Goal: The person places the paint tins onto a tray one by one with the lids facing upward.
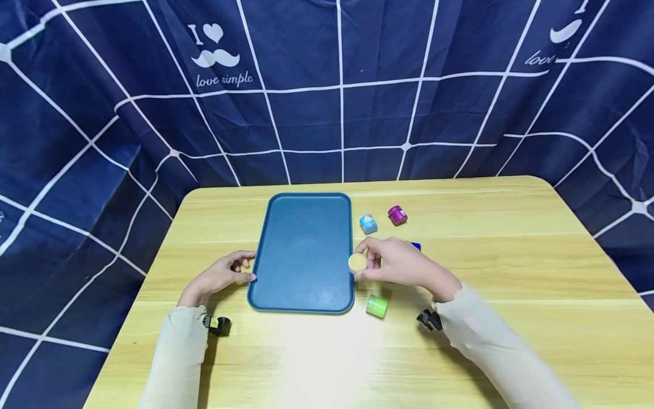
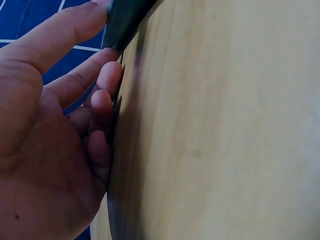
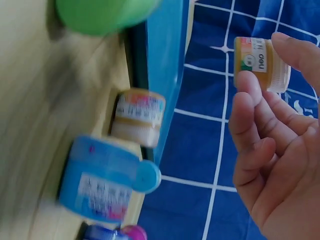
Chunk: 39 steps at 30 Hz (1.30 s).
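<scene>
My right hand (image 1: pixel 395 260) pinches a small yellow paint jar (image 1: pixel 357 262) between thumb and fingers, in front of the blue tray's right rim. In the right wrist view this jar (image 3: pixel 254 62) shows a printed label and a pale lid. At the opposite side, my left hand (image 1: pixel 225 274) touches the left rim of the blue tray (image 1: pixel 306 255) with thumb and forefinger set apart, its other fingers loosely curled. Seen from the left wrist, the left hand (image 2: pixel 55 120) rests against the tray's edge (image 2: pixel 127 20). The tray's surface is bare.
Right of the tray are a light blue jar (image 1: pixel 368 224), a purple jar (image 1: pixel 397 215) and a green jar (image 1: pixel 377 306). A dark blue jar (image 1: pixel 416 246) is mostly hidden behind my right hand. Another jar with an orange label (image 3: pixel 139 117) stands beside the tray.
</scene>
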Tool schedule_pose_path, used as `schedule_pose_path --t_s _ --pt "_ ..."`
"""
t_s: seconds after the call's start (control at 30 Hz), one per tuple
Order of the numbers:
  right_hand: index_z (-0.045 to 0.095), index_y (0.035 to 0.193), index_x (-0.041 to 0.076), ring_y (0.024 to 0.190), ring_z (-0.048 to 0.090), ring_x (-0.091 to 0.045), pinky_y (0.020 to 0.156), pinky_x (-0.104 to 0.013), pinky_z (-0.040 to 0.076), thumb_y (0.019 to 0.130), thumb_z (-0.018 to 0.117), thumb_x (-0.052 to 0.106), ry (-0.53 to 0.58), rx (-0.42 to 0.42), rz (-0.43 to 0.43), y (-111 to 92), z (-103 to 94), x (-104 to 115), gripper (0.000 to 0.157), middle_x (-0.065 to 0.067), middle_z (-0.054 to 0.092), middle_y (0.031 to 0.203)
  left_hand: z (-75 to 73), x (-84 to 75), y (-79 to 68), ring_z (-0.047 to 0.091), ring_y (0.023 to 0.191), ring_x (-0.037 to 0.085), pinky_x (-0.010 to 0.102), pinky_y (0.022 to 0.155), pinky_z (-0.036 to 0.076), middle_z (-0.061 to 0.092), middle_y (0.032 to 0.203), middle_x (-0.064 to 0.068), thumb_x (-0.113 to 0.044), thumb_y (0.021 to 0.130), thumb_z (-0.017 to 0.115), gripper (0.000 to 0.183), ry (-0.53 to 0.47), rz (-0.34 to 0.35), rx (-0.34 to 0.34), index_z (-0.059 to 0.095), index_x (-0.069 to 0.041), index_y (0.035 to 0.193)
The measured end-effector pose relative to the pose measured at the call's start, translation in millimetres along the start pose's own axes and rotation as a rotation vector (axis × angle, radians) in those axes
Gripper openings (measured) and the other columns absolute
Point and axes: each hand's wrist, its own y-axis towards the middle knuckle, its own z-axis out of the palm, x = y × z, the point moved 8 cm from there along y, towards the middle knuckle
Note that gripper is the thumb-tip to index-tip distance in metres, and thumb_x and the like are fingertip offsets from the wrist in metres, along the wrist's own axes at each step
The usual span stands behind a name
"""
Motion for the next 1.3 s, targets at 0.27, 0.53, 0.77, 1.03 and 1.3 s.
schedule_pose_path --t_s 0.27,0.53,0.77,1.03,1.3 --pt "0.063 0.108 0.014 0.060 0.049 -0.001 0.056 -0.020 0.040 0.081 0.074 0.038 -0.031 0.096 0.005 8 21.2 13 0.038 0.014 0.058 0.073 -1.4 0.9 0.8 0.038 0.082 0.016 0.022 0.071 0.035 0.045 0.101 0.009 -0.015 0.087 0.071 0.064 -0.001 -0.005 -0.002 0.043 0.005 0.140" --pt "0.064 0.110 0.017 0.059 0.046 -0.002 0.054 -0.021 0.038 0.082 0.073 0.038 -0.075 0.146 0.003 17 37.0 20 0.036 0.014 0.055 0.072 -3.3 1.9 2.8 0.038 0.083 0.015 0.023 0.072 0.035 0.044 0.100 0.007 -0.016 0.086 0.071 0.063 0.013 -0.010 -0.007 0.044 0.004 0.139" --pt "0.065 0.106 0.020 0.058 0.046 -0.002 0.064 -0.023 0.037 0.082 0.072 0.037 -0.120 0.188 0.004 21 50.9 18 0.031 0.017 0.054 0.067 -4.6 -0.1 3.5 0.038 0.082 0.015 0.023 0.071 0.034 0.045 0.099 0.008 -0.016 0.086 0.071 0.062 0.015 0.007 -0.004 0.045 0.005 0.138" --pt "0.068 0.106 0.020 0.056 0.047 -0.003 0.086 -0.043 0.041 0.085 0.070 0.035 -0.120 0.244 0.008 20 61.9 19 0.026 0.018 0.061 0.070 -1.8 2.8 4.7 0.039 0.081 0.015 0.022 0.070 0.035 0.044 0.098 0.005 -0.016 0.086 0.071 0.062 0.004 -0.001 -0.002 0.045 0.005 0.138" --pt "0.067 0.111 0.017 0.055 0.047 -0.002 0.063 -0.027 0.038 0.086 0.069 0.031 -0.089 0.246 0.028 17 64.6 17 0.028 0.019 0.059 0.069 0.5 5.1 2.7 0.038 0.081 0.015 0.022 0.070 0.035 0.044 0.098 0.005 -0.015 0.087 0.070 0.061 -0.007 -0.002 0.003 0.044 0.005 0.138"
